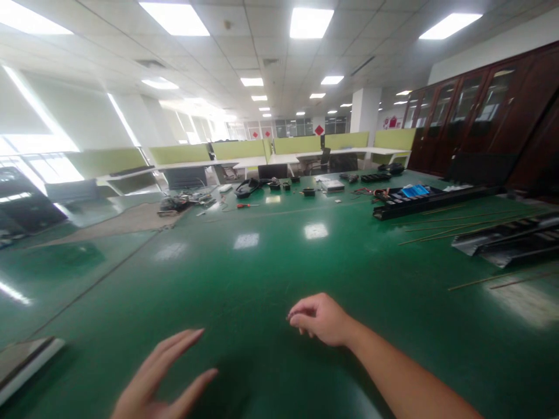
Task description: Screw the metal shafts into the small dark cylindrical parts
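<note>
My left hand [163, 378] is over the green tabletop [244, 279] at the lower left, its thumb and fingers spread apart with nothing between them. To its right, my right hand [321, 319] is held above the same surface, fingers curled and pinched towards the thumb. Something small and dark shows at those fingertips, too small to name. The two hands do not touch.
An orange-handled screwdriver [247, 205] lies farther back, near black parts and a white box [332, 185]. Black metal channels [515, 238] and thin rods [454, 224] lie at the right. A flat panel [28, 366] is at the lower left.
</note>
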The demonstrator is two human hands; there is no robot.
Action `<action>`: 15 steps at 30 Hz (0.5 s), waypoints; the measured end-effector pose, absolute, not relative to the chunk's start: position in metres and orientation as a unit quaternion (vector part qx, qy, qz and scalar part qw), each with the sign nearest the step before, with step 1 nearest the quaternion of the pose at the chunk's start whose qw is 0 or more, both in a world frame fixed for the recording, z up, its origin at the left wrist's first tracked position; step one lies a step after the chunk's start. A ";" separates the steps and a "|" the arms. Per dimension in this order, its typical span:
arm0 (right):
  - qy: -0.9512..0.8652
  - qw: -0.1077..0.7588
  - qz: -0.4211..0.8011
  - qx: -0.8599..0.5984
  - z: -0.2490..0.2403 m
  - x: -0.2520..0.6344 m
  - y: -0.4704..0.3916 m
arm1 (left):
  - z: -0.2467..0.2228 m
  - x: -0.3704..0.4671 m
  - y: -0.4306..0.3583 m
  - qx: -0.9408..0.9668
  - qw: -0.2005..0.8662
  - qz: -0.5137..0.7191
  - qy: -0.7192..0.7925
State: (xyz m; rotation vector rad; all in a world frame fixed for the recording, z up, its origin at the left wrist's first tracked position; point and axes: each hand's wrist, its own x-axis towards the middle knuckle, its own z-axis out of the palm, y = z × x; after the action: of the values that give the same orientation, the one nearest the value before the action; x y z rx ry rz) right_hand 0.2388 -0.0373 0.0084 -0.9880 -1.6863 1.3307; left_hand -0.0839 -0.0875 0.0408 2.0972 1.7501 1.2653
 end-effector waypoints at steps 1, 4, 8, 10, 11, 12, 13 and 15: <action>-0.653 0.371 0.545 -0.374 0.007 0.237 -0.038 | 0.044 -0.070 -0.087 0.732 0.087 0.389 0.552; -0.638 0.362 0.596 -0.326 0.002 0.232 -0.038 | 0.049 -0.018 -0.074 0.807 0.163 0.360 0.439; -0.605 0.405 0.626 -0.279 -0.001 0.228 -0.036 | 0.041 0.034 -0.059 0.807 0.232 0.418 0.347; -0.594 0.421 0.631 -0.268 0.001 0.227 -0.035 | 0.035 0.045 -0.058 0.769 0.249 0.453 0.377; -0.591 0.428 0.632 -0.262 0.003 0.227 -0.036 | 0.034 0.048 -0.058 0.750 0.259 0.463 0.394; -0.587 0.436 0.633 -0.256 0.005 0.227 -0.037 | 0.032 0.050 -0.059 0.736 0.271 0.467 0.408; -0.584 0.441 0.634 -0.250 0.006 0.227 -0.038 | 0.032 0.050 -0.059 0.727 0.284 0.466 0.417; -0.583 0.436 0.639 -0.248 0.006 0.225 -0.040 | 0.033 0.050 -0.060 0.716 0.306 0.460 0.427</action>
State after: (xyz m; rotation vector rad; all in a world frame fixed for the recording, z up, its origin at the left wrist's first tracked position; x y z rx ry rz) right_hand 0.2252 -0.0403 0.0061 -0.6171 -1.4509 1.5888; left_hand 0.0498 -0.0597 0.0332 1.8934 1.1296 1.2180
